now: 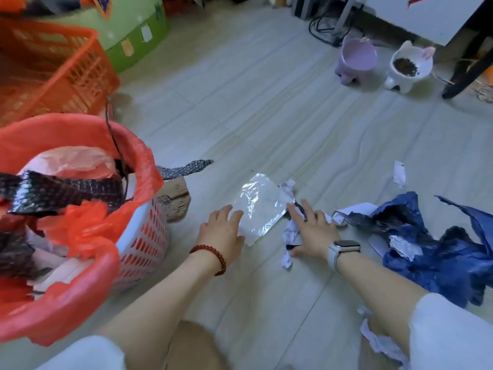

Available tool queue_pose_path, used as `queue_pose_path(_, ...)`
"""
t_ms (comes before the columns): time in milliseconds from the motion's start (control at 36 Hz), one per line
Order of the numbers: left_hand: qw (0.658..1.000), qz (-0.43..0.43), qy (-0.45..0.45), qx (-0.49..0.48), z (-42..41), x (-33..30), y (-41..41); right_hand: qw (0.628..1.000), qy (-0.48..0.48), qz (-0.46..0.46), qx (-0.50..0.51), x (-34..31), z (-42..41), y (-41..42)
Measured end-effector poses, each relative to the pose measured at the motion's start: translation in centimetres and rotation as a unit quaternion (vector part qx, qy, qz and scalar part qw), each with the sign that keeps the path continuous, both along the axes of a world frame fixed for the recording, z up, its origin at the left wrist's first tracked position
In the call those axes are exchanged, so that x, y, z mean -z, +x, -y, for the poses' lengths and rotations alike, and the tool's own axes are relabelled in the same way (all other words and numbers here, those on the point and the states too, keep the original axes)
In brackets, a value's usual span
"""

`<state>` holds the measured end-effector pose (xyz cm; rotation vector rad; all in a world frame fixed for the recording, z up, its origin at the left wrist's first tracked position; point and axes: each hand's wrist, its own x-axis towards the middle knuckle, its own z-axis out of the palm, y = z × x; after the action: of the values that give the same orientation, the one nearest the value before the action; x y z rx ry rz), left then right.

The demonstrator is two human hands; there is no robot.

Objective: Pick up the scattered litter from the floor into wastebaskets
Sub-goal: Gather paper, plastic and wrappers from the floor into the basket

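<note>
a: where are the hands?
b: both are low on the floor [266, 108], near the middle. the left hand [222, 231] lies flat with fingers spread and relaxed, its fingertips at the edge of a silver foil pouch [260, 206]; it grips nothing. a red bead bracelet [210, 256] circles that wrist.
a: and the right?
b: the right hand [310, 231] is spread wide too, fingers straight, pressing down on crumpled white paper scraps [290, 231] just at the pouch's 3 o'clock side. a pale watch [342, 251] sits on the wrist. it holds nothing in a curl.
a: other litter?
b: a torn dark blue plastic bag [437, 244] lies at 3 o'clock of the right hand, a small paper bit [399, 173] at 1 o'clock, more scraps [378, 343] near the right sleeve.
a: the wastebasket?
b: the white wastebasket [145, 236] with a red liner [66, 311] stands at 9 o'clock of the left hand, already stuffed with paper and black bubble wrap. an orange crate [53, 73] sits behind it, two pet bowls [384, 62] far off at 1 o'clock.
</note>
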<state>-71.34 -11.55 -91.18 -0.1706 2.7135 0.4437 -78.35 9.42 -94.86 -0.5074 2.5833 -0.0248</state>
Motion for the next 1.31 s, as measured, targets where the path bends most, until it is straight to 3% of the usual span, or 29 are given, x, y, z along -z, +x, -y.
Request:
queue_pose_path(111,0.999,0.018,0.022,-0.015,-0.7,2.7,-2.0,1.000,-0.007,0.006,-0.005,0.9,0.2,-1.2)
queue_pose_path(278,0.999,0.017,-0.016,-0.042,-2.6,5.6,-5.1,0.993,-0.118,0.006,0.025,2.1,-0.3,-0.1)
queue_pose_path(389,0.998,-0.025,-0.028,-0.052,-2.8,6.3,-5.0,0.974,-0.198,-0.111,0.016,3.3,-0.7,1.4)
queue_pose_path(500,0.995,-0.060,-0.081,-0.027,-1.9,5.9,-4.7,0.961,-0.231,-0.150,0.006,4.2,-0.7,2.5)
queue_pose_path(639,0.987,-0.147,-0.071,0.003,-0.1,6.1,-3.0,0.951,-0.265,-0.154,0.041,2.7,-1.1,2.5)
queue_pose_path(750,0.990,-0.122,-0.041,-0.052,0.9,5.9,-1.3,0.943,-0.287,-0.132,0.103,1.9,-2.3,2.8)
queue_pose_path(889,0.991,-0.132,-0.018,-0.024,1.8,5.2,0.7,0.965,-0.218,-0.069,0.130,0.4,-2.9,2.4)
queue_pose_path(1056,0.991,-0.117,0.048,-0.031,1.6,2.0,1.1,0.974,-0.168,-0.054,0.144,-1.2,-1.5,2.2)
queue_pose_path(1306,0.953,-0.272,0.120,-0.054,0.5,-8.1,-0.3,0.923,-0.311,-0.138,0.182,-9.8,2.4,0.6)
